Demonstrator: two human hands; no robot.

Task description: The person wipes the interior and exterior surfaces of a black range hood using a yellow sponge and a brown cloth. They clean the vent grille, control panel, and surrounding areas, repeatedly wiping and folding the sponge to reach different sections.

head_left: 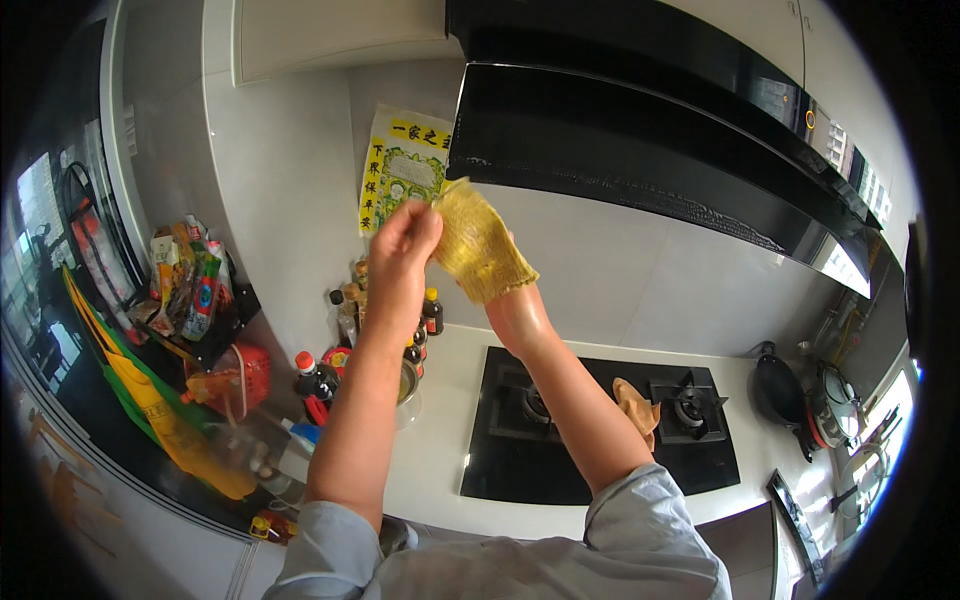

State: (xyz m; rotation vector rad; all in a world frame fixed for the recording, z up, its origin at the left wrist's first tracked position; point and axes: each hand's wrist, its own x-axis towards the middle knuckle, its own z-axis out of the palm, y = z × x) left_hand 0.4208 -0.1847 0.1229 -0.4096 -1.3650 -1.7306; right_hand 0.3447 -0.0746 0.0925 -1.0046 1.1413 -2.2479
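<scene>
A yellow cloth (480, 247), shiny and ribbed at its lower edge, is raised in front of the range hood (585, 135) and the wall. My left hand (405, 236) pinches its upper left side between thumb and fingers. Behind and under the cloth is my right hand (514, 315), with only the wrist and heel of the hand in plain sight. Its fingers are mostly hidden, so their grip does not show. Below my right forearm is a black gas hob (540, 472) with a crumpled tan cloth (637, 412) between its burners.
Several sauce bottles (433, 311) stand in the counter's (427, 465) left corner, by a metal bowl (407, 381). A black wok (778, 390) and a lidded pot (834, 401) are at the right. On the left are a red basket (247, 379) and food packets (187, 277). A printed poster (405, 161) hangs behind.
</scene>
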